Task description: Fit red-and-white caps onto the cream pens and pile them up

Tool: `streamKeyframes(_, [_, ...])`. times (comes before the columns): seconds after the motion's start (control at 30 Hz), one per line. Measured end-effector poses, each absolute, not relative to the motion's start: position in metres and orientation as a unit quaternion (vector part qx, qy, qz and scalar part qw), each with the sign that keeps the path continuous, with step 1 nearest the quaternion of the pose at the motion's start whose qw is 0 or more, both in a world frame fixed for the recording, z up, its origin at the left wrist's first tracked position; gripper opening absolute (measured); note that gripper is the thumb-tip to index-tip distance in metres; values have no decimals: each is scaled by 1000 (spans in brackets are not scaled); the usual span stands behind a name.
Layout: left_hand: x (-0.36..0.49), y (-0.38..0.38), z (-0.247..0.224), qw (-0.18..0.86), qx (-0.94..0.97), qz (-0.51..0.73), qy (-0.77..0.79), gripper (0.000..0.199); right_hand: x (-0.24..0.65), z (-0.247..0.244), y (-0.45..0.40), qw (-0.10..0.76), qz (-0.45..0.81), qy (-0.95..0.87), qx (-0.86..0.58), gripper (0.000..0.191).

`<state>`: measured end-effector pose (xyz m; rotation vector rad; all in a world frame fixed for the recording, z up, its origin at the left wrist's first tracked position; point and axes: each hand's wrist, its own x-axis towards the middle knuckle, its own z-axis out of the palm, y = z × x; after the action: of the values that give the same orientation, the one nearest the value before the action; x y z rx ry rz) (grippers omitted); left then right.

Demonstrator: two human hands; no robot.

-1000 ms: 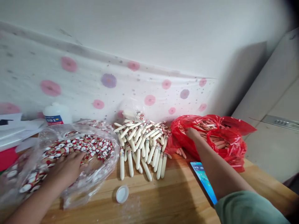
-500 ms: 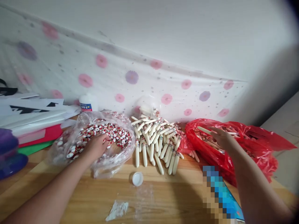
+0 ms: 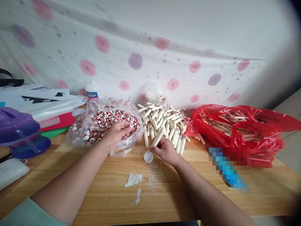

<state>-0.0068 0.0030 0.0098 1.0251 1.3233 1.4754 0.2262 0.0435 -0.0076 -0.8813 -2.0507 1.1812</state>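
Observation:
My left hand (image 3: 118,133) is closed at the near right part of a clear plastic bag (image 3: 121,150) of small red and white pieces (image 3: 107,117), a small whitish piece pinched at its fingertips. My right hand (image 3: 164,149) grips a cream-coloured stick (image 3: 158,137), tilted up and to the right, with its lower end just above a round white cap (image 3: 148,157) on the table. Behind my right hand lies a pile of similar cream sticks (image 3: 167,125) with dark-striped ends.
An open red bag (image 3: 237,138) of tan sticks lies at the right, a blurred blue object (image 3: 227,169) before it. White scraps (image 3: 133,180) are near the front. A purple-blue container (image 3: 25,131), papers and a white bottle (image 3: 92,91) stand left.
My right hand has moved left from the red bag to the cap, holding a stick. My left hand has lifted toward the right side of the clear bag. The view has shifted.

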Motion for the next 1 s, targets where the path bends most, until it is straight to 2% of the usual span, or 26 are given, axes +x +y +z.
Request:
streamKeyframes(0.1, [-2, 0, 14, 449, 426, 583, 527, 40, 226, -14, 35, 242, 332, -842, -351, 11])
streamKeyframes(0.2, [0, -2, 17, 443, 422, 589, 528, 34, 229, -14, 33, 205, 280, -870, -349, 15])
streamKeyframes(0.37, [-2, 2, 10, 419, 442, 588, 533, 42, 229, -17, 37, 206, 315, -866, -329, 14])
streamKeyframes(0.57, [1, 2, 10, 433, 451, 563, 541, 33, 229, -20, 38, 215, 328, -867, -309, 18])
streamKeyframes(0.83, [6, -1, 9, 441, 479, 551, 522, 38, 228, -16, 33, 202, 365, -858, -301, 12])
streamKeyframes(0.9, [8, -2, 8, 435, 482, 552, 523, 36, 229, -15, 35, 227, 425, -825, -296, 11])
streamKeyframes(1.0, [17, -5, 8, 447, 492, 532, 525, 34, 229, -11, 38, 369, 541, -702, -279, 19])
